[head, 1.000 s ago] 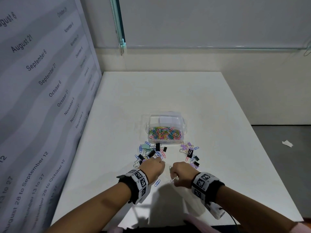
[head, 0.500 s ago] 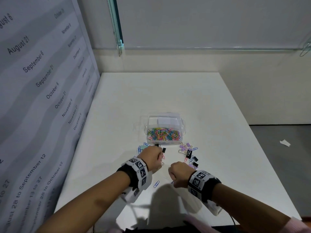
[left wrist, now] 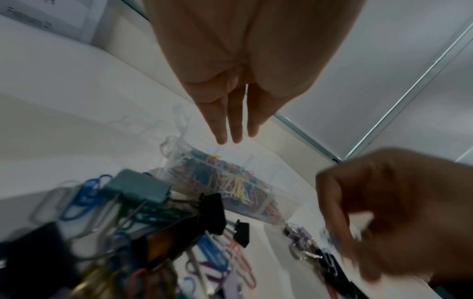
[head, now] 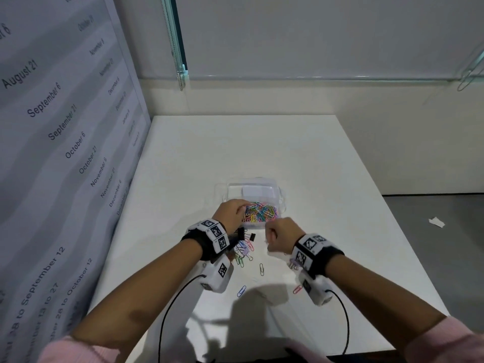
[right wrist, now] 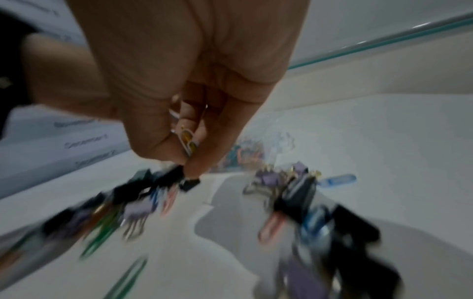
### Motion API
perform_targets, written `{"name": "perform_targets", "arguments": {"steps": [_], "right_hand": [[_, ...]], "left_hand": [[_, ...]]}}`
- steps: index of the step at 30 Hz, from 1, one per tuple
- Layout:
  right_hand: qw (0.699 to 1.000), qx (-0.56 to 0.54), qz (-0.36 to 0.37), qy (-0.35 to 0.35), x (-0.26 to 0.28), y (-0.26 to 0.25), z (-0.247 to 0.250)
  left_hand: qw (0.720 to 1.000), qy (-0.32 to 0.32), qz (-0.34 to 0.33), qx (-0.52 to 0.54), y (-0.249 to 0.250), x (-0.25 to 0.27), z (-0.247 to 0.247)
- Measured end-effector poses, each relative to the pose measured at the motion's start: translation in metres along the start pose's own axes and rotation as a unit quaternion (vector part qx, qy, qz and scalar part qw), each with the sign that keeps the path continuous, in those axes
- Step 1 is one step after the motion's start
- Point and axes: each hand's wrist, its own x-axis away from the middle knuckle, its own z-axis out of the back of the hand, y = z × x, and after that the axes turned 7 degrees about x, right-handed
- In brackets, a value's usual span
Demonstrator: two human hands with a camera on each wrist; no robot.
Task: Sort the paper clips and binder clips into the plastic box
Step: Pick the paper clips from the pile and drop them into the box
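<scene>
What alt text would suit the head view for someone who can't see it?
Two hands work over a white table: the left hand reaches over a clear plastic box of colourful paper clips, the right hand is curled just short of it. Loose clips lie beneath the wrists.

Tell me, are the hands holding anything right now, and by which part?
The left hand holds nothing; its fingers are straight above the plastic box. The right hand curls round a few paper clips, their ends poking out between the fingertips.

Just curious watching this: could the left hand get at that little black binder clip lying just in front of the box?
Probably yes. The left hand hangs open-fingered over the plastic box, and the black binder clip lies uncovered on the table just beside its wrist; the hand would only need to draw back.
</scene>
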Motion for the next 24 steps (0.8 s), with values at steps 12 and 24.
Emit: {"name": "perform_targets", "arguments": {"steps": [12,24], "right_hand": [[0.992,-0.054,0.012,0.113,-0.046,-0.008,0.029],[0.980,0.143,0.130,-0.044,-0.032,-0.036,-0.027]], "left_hand": [[0.983,-0.051,-0.003,-0.175,-0.058,0.037,-0.012],[0.980,-0.054,0.017,-0.192,-0.060,0.049,-0.032]]}}
